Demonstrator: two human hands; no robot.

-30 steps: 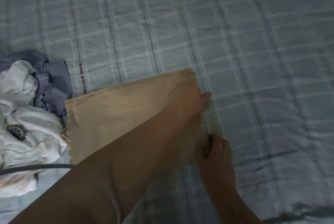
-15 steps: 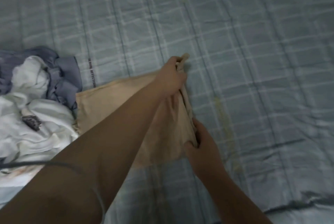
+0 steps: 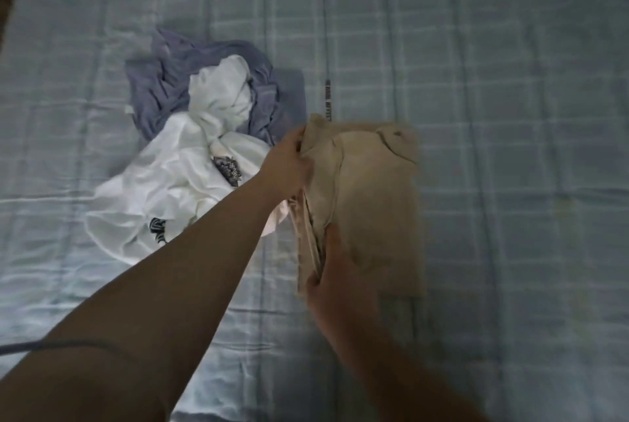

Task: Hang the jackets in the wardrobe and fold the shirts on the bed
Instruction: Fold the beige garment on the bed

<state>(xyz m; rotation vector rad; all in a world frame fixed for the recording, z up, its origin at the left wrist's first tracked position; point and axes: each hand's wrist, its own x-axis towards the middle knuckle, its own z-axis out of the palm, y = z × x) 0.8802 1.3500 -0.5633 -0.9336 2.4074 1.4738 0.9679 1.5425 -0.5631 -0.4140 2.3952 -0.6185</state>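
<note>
Since half a second ago you've been carrying the tan shirt's (image 3: 374, 204) free side across. Both hands were at its right edge then; now they're working its left edge, and the shirt is lying as a narrower rectangle. Your view is also taking in the whole clothes pile now.

Your left hand (image 3: 289, 163) is gripping the shirt's far left corner, fingers curling round the bunched fold and lifting it slightly. Your right hand (image 3: 337, 282) is holding the layered edge toward the near left corner, thumb lying on top of the fabric and fingers tucking into the layers. Blur is softening that area.

The shirt is lying on the bed (image 3: 510, 115), roughly mid-sheet in this view, with what looks like the collar showing at its far right corner.

The white garment (image 3: 177, 176) with dark prints is sitting crumpled just beside the shirt's left edge, touching it below your left wrist, on the side toward the bed's left edge. The blue-grey garment (image 3: 163, 88) is lying under and beyond it, toward the far side. A printed tag (image 3: 328, 98) on the sheet is showing just past the shirt's far edge. A dark cable (image 3: 51, 345) is crossing your left forearm.
</note>
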